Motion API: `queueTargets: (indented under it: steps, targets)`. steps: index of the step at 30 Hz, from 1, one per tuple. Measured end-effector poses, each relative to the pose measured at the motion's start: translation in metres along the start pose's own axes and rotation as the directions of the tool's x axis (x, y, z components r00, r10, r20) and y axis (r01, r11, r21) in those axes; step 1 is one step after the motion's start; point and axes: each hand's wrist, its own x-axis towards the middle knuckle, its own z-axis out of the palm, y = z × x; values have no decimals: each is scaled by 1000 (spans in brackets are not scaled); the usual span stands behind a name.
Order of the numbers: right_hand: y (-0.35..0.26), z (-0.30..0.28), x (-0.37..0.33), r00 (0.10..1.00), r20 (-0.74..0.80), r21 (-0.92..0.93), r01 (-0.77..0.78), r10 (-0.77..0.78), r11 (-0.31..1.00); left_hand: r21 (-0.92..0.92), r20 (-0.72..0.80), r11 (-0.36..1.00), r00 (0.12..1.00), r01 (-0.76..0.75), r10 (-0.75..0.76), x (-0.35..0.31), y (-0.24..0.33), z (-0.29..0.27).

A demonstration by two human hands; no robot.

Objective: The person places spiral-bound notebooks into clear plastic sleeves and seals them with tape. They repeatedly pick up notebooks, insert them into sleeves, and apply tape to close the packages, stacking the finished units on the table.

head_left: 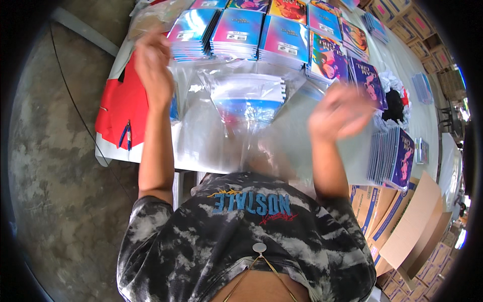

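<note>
1. White table (pixel 359 156), across the centre of the frame: smooth, so a bundle should slide over it easily.
2. Clear plastic film (pixel 236 132), at the centre: thin, glossy and creased. It looks very light, soft and slippery, and likely to cling or tear if pinched at one spot; best gathered along a loose edge.
3. Notebook stack (pixel 249 100), upper centre, inside or under that film (I cannot tell which): a squared block with shiny blue covers and white page edges. It should be fairly heavy and firm, yet its books may shear apart; better taken by both sides, low down.
4. Red piece (pixel 123 98), left of centre: flat, matt, probably pliable.
5. Left hand (pixel 154 60), upper left, and right hand (pixel 342 113), right of centre: both raised and blurred, either side of the stack; I cannot tell whether either grips anything.
6. Pens (pixel 129 138), on the red piece: slim, hard, blue and white.
</note>
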Motion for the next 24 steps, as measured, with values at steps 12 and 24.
queueTargets:
  steps: [12, 24]
  targets:
    - [19, 51, -51, 527, 723, -612, 189, 447, 768, 356, 64, 922, 981, 149, -184, -137, -4, 45]
    - [-16, 3, -82, 661, 572, -695, 77, 486, 715, 445, 504, 879, 859, -169, -89, -121, 30, 74]
